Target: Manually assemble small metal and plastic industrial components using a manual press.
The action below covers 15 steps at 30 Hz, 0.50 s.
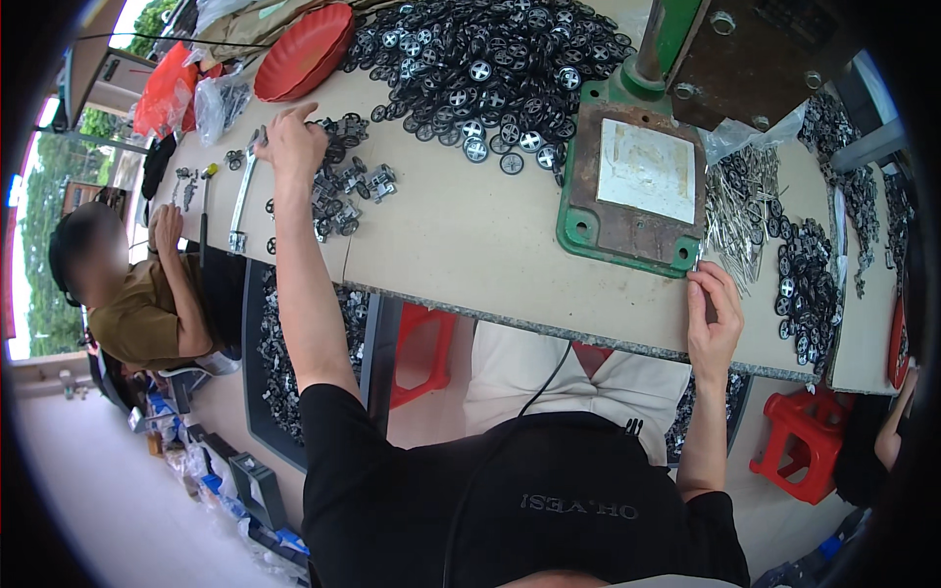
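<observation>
Black shirt lies nearest, then the green press. Well apart: left hand at a metal bar, right hand by the press corner, perhaps pinching a pin; I can't tell either grip. I'd pinch lightly.

Soft, even light covers a pale tabletop, with bright daylight at far left behind the greenery and a nearly bleached floor below. Glints dot the piled wheels. Fisheye distortion bends edges toward a black rim; a seated person's head is blurred.
</observation>
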Motion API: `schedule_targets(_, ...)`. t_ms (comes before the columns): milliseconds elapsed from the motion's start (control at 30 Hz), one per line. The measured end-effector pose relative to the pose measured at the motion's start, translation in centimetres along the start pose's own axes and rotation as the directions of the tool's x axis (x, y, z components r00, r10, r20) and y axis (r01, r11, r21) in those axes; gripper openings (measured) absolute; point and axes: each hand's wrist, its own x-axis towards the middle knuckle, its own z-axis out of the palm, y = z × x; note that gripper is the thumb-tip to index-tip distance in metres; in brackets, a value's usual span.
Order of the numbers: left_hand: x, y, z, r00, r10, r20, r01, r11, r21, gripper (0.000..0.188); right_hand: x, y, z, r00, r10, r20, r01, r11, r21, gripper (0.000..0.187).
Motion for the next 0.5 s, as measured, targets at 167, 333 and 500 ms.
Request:
schedule_targets(167,-1.6,7.2,1.8,0.978,0.105,0.182,0.024,0.803,-0.595,0.043,-0.1,-0.1,0.1,1.0,-0.008,-0.008,0.008,1.0,0.004,0.011)
schedule_targets(333,-2.7,10.3,4.7,0.96,0.138,0.242,0.036,0.8,-0.599,0.054,-0.3,0.0,0.2,1.0,-0.026,-0.008,0.027,1.0,0.015,0.01)
schedule_targets(500,-7.7,13.7,2.2,0.972,0.201,0.121,-0.052,0.69,-0.722,0.046,-0.1,0.0,0.1,0.999,-0.041,-0.021,0.041,0.999,-0.001,0.01)
